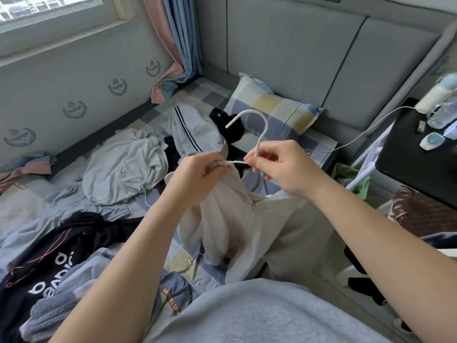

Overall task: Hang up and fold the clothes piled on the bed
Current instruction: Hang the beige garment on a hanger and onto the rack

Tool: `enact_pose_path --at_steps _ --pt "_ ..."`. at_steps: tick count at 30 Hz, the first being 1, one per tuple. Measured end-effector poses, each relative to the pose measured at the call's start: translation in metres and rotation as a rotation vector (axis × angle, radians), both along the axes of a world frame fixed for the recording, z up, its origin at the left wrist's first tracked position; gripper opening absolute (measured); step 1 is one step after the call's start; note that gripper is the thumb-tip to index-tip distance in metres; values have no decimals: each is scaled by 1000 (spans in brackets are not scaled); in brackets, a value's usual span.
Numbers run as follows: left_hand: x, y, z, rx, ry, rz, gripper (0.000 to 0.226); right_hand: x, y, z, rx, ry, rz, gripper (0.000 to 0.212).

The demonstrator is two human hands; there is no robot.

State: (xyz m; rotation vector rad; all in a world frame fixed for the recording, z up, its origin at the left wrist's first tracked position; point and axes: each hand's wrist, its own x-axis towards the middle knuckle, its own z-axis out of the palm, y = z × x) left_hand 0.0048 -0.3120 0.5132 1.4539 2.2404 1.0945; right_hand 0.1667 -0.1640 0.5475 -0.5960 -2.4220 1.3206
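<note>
A white hanger (257,129) is held up over the bed, hook upward. My right hand (279,167) pinches its neck just below the hook. My left hand (200,177) grips the hanger's left arm together with the shoulder of a cream zip-up garment (252,231), which droops below both hands. On the bed behind lie a pale grey crumpled top (123,167), grey trousers with dark side stripes (193,129), a black item (230,127) and, at lower left, a black garment with white lettering (49,258).
A checked pillow (274,107) leans on the grey padded headboard (296,50). At right stands a black bedside table (418,154) with bottles and a white cable. The wall with a window and curtains (178,45) lies to the left.
</note>
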Motion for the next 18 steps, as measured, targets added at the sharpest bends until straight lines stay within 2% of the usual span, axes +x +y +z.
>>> enact_pose_path --at_steps 1,2,3,5,7,10,14,18 --pt "-1 -2 -2 33 -14 27 8 5 5 -5 16 1 15 7" --pt "-2 -6 -4 61 -41 53 4 12 13 -10 63 -23 17 16" --pt "-5 -9 -4 94 -63 87 13 20 22 -16 101 -70 13 28" --pt "-14 -18 -5 135 -71 137 28 39 40 -28 41 -204 -6 46" --pt "-23 -28 -4 142 -60 180 27 55 52 -43 -100 -317 5 40" --pt "-34 -35 -5 148 -46 221 33 69 57 -64 -198 -407 -25 12" --pt "-39 -39 -6 144 -20 198 40 74 63 -76 -79 -370 -200 10" --pt "-41 -40 -8 131 9 197 25 75 70 -72 -53 -264 -382 11"
